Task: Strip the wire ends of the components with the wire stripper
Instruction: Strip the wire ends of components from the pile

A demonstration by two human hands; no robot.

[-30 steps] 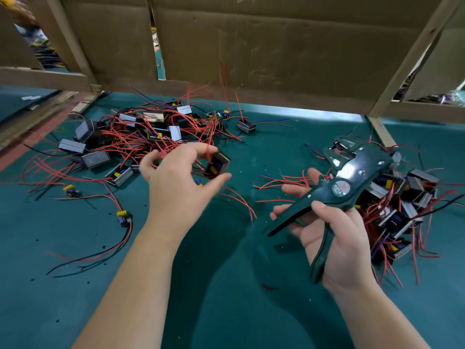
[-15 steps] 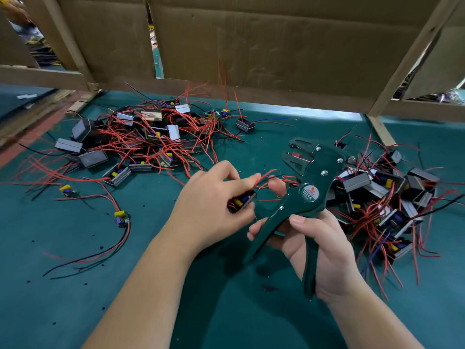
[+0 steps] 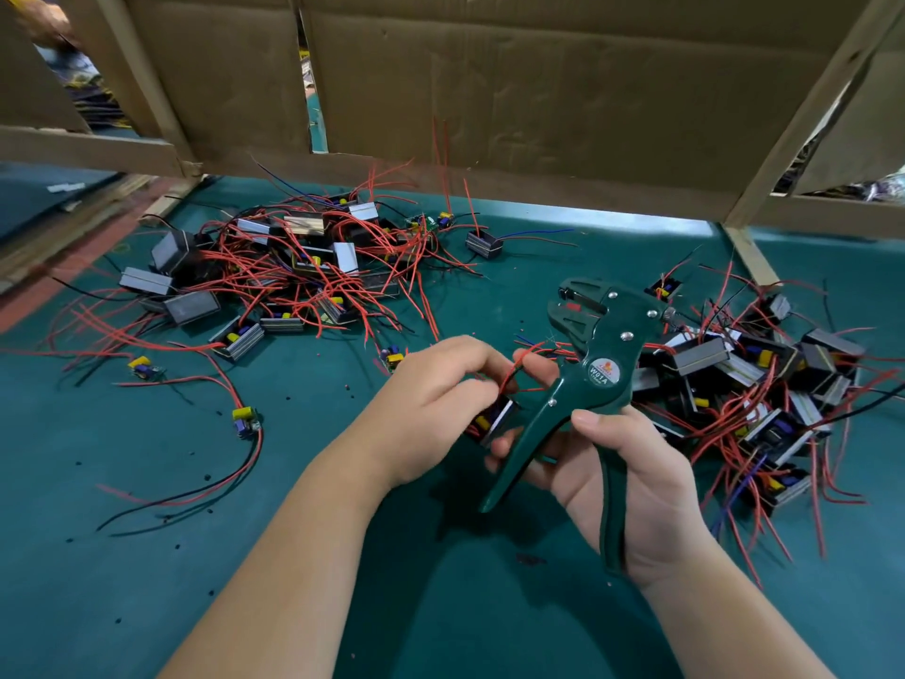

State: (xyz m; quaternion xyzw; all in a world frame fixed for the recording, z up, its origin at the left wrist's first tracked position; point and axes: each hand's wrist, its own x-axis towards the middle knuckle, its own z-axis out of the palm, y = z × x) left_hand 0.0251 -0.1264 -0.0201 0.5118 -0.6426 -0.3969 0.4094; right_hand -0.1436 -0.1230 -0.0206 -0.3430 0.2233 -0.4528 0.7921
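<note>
Dark green plastic covers the wire stripper (image 3: 605, 365). The round sticker (image 3: 601, 373) at its pivot reads "W01A" under a red and yellow logo, and the smaller line below that is too fine to read.

The right grip (image 3: 636, 482) is clamped on the stripper. The thumb lies across the neck just under the sticker, the rear handle runs down the palm, and the fingers curl behind the front handle. The two handles stand spread, and the head points up and away to the left.

The left grip (image 3: 431, 399) is closed on a small black component (image 3: 494, 419), which sits under its fingers and touches the stripper's front handle. A red wire (image 3: 509, 372) arcs up from the component between the two grips.

Half a second ago the component sat higher, pinched at the left fingertips. It is now lower and tucked under that grip. The left grip has also moved closer to the right one, and the stripper has barely shifted.

On the teal worktop (image 3: 147, 556), one pile of wired components (image 3: 294, 276) lies beyond and left of the left grip. A second pile (image 3: 759, 384) lies just right of the right grip. Cardboard panels (image 3: 538, 90) stand beyond both.
</note>
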